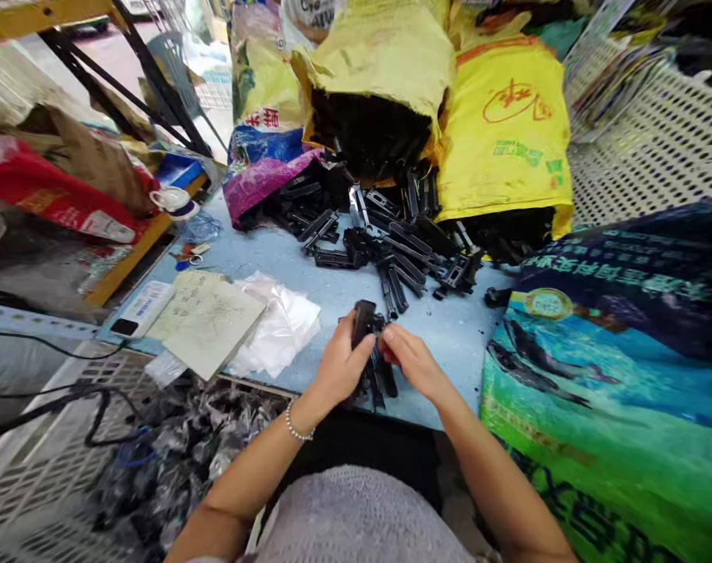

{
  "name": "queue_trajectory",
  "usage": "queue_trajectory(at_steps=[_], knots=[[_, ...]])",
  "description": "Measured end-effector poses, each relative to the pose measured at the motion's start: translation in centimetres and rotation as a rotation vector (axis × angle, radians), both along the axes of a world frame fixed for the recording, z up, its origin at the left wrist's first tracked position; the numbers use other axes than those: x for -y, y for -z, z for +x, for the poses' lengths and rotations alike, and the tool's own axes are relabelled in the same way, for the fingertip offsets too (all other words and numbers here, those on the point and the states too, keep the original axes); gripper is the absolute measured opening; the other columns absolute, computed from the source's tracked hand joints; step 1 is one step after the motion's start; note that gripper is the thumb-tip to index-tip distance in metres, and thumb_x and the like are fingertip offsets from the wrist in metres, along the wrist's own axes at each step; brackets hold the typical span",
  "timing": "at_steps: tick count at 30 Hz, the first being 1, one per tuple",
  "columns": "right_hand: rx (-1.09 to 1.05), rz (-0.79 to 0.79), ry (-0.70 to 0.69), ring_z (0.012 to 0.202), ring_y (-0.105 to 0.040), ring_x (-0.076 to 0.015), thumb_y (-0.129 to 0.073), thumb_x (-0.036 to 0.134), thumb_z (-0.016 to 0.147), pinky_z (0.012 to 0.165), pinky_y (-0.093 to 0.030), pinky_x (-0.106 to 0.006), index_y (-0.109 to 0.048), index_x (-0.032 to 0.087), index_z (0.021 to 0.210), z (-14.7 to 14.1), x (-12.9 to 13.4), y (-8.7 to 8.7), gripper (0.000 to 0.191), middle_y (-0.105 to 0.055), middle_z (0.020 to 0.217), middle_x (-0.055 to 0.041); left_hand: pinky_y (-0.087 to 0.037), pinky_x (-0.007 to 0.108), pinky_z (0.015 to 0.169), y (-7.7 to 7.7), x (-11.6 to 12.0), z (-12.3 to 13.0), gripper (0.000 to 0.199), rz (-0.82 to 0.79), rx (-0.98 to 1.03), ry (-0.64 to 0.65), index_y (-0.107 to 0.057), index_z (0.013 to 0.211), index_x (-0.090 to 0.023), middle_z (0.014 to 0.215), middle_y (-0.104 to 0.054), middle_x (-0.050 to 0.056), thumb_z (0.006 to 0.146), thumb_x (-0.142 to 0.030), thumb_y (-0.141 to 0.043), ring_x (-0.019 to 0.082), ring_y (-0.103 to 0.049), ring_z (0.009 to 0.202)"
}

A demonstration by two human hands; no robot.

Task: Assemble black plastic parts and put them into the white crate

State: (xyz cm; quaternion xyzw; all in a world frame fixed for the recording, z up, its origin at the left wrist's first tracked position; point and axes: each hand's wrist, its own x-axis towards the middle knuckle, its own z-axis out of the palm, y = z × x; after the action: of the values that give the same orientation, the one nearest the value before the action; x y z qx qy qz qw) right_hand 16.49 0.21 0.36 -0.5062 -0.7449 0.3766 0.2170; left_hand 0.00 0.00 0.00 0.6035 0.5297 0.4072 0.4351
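Note:
My left hand (345, 358) is wrapped round a black plastic part (363, 319), long and narrow, held near the front edge of the blue table. Close against it, my right hand (409, 356) has its fingers pinched together by the part's right side; whatever is between those fingertips is too small to make out. Under both hands lie several more black plastic parts (386, 377). Beyond them spreads a loose pile of similar black pieces (399, 254), some with slots and channels.
Behind the pile, an open yellow sack (384, 59) and a brighter yellow sack (505, 125) spill black parts. Clear plastic bags (285, 324) and a cardboard sheet (215, 332) lie left. A crate (56, 477) of bagged pieces stands below. A green-blue sack (613, 407) borders the right.

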Motion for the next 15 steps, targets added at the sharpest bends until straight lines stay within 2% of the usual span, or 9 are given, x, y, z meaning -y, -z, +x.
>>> queue_trajectory(at_steps=[2,4,7,9,10,13,15], knots=[[0.138,0.122,-0.019,0.074,-0.055,-0.0182,-0.03,0.048,0.101,0.066,-0.038,-0.028,-0.051,0.021,0.082,-1.2,2.5,0.7,0.039,-0.059,0.079,-0.004,-0.041,0.034,0.1,-0.1,-0.4,-0.3,0.044,-0.027,0.084,-0.077,-0.052,0.126,-0.018,0.118,-0.061,0.008,0.094,-0.048,-0.047,0.022,-0.056,0.111],[0.196,0.139,-0.042,0.075,-0.056,-0.0196,-0.037,0.048,0.099,0.066,-0.038,-0.029,-0.052,0.02,0.081,-2.0,4.1,1.4,0.037,-0.06,0.08,-0.0053,-0.043,0.033,0.098,0.1,-0.7,-0.8,0.043,-0.032,0.115,-0.141,-0.053,0.125,-0.019,0.116,-0.062,0.007,0.096,-0.048,-0.043,0.021,-0.057,0.109],[0.118,-0.047,-0.094,0.067,-0.056,-0.0163,-0.03,0.046,0.102,0.062,-0.037,-0.027,-0.052,0.021,0.076,-2.2,3.9,2.0,0.042,-0.06,0.071,-0.0017,-0.042,0.034,0.1,1.2,-0.9,-2.5,0.044,0.008,0.063,-0.214,-0.051,0.128,-0.02,0.12,-0.062,0.008,0.097,-0.049,-0.04,0.022,-0.057,0.113],[0.1,-0.123,-0.091,0.065,-0.057,-0.0152,-0.027,0.046,0.102,0.062,-0.039,-0.025,-0.052,0.021,0.077,-1.4,1.8,2.1,0.044,-0.06,0.069,0.0002,-0.044,0.037,0.096,2.6,-0.7,-4.0,0.049,-0.034,-0.11,-0.227,-0.047,0.134,-0.021,0.119,-0.064,0.009,0.097,-0.051,-0.037,0.025,-0.06,0.11],[0.146,-0.089,-0.026,0.069,-0.058,-0.0163,-0.027,0.046,0.102,0.064,-0.04,-0.026,-0.054,0.021,0.08,-0.9,0.4,2.2,0.043,-0.062,0.073,-0.0009,-0.046,0.039,0.092,3.4,-0.6,-4.7,0.052,-0.083,-0.223,-0.219,-0.044,0.138,-0.021,0.116,-0.066,0.01,0.097,-0.051,-0.035,0.027,-0.063,0.106],[0.436,0.138,0.342,0.096,-0.059,-0.0256,-0.035,0.041,0.1,0.074,-0.042,-0.032,-0.056,0.018,0.11,0.5,-4.8,2.8,0.033,-0.063,0.105,-0.0127,-0.048,0.042,0.082,5.9,-0.1,-5.4,0.061,-0.24,-0.536,-0.182,-0.034,0.147,-0.015,0.105,-0.07,0.016,0.097,-0.05,-0.03,0.032,-0.068,0.094],[0.555,0.138,0.462,0.11,-0.054,-0.0319,-0.043,0.037,0.097,0.081,-0.043,-0.037,-0.051,0.014,0.125,1.3,-7.9,3.6,0.037,-0.056,0.122,-0.0205,-0.049,0.042,0.077,7.2,0.1,-4.9,0.064,-0.299,-0.669,-0.156,-0.031,0.149,-0.011,0.096,-0.071,0.018,0.098,-0.049,-0.026,0.034,-0.069,0.087]])
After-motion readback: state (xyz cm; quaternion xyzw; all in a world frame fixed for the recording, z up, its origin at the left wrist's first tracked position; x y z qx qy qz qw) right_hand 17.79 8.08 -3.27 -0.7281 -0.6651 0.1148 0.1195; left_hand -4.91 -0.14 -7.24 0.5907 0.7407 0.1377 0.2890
